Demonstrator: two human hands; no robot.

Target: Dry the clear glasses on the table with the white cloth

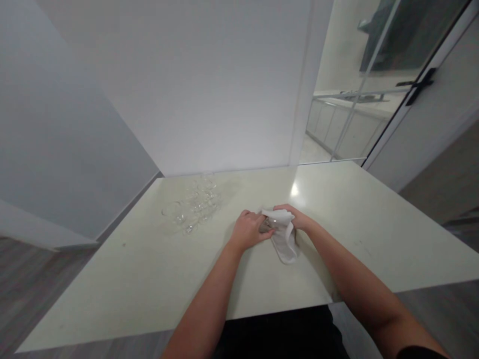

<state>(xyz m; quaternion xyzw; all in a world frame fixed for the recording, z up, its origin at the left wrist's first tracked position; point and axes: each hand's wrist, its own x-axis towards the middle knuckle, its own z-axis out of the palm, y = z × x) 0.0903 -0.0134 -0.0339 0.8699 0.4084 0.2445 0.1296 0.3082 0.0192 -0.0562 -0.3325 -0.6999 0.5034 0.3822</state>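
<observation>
Both of my hands meet just above the middle of the pale table (130, 279). My left hand (247, 230) grips a small clear glass (268, 225), most of which is hidden by fingers and cloth. My right hand (295, 217) presses a white cloth (284, 238) around that glass; the cloth's loose end hangs down onto the tabletop. To the left, near the wall, stands a group of several clear glasses (194, 207), apart from both hands.
A white wall (209, 89) rises behind the table's far edge. To the right are a glass partition (359, 114) and a door with a black handle (419, 85). Grey wood floor shows at the left and right of the table.
</observation>
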